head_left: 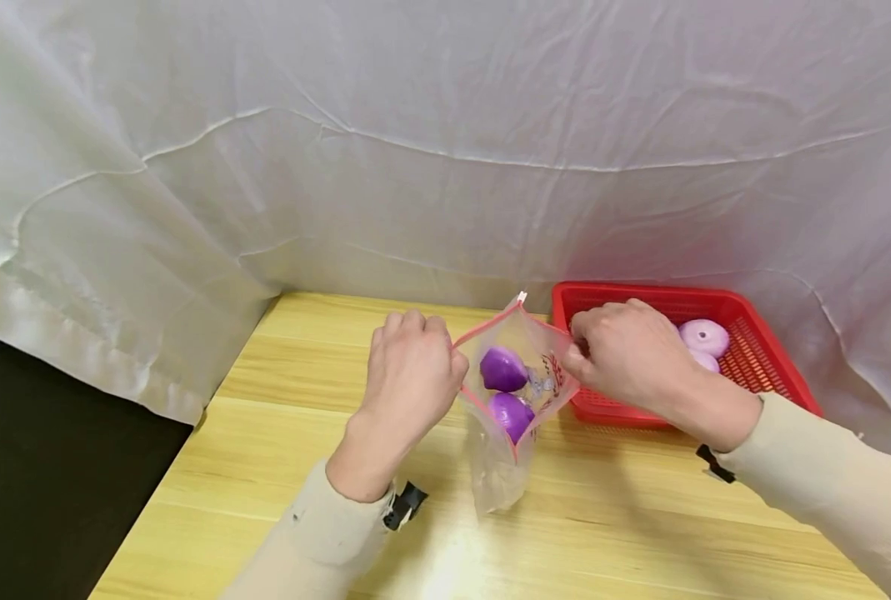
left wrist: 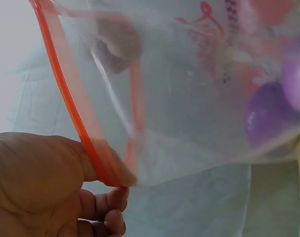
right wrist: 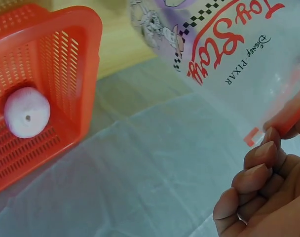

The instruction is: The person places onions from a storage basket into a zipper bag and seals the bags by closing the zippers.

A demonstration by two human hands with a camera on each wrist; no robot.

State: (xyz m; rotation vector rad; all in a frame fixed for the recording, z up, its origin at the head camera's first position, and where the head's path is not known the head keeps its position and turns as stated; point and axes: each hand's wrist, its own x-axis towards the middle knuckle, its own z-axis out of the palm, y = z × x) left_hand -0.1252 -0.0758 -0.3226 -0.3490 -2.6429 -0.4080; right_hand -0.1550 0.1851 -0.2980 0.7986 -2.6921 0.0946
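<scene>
A clear zip bag point(head_left: 499, 483) with a red zip edge is spread apart at its mouth between both hands. My left hand point(head_left: 413, 367) pinches one side of the rim between thumb and fingers. On the opposite side, my right hand point(head_left: 628, 350) pinches the rim near the red basket. Two purple onions point(head_left: 503, 369) show inside the bag through its mouth. Red lettering point(right wrist: 229, 42) and a black-and-white checked strip are printed on the bag's side. In the left wrist view, a purple onion point(left wrist: 271, 116) shows through the clear wall.
A red plastic basket point(head_left: 771, 367) with slotted walls stands at the right, under my right forearm. Pale peeled onions point(head_left: 704, 337) lie in it. The wooden table point(head_left: 295, 442) meets a hanging whitish sheet point(head_left: 430, 225) at the back and left.
</scene>
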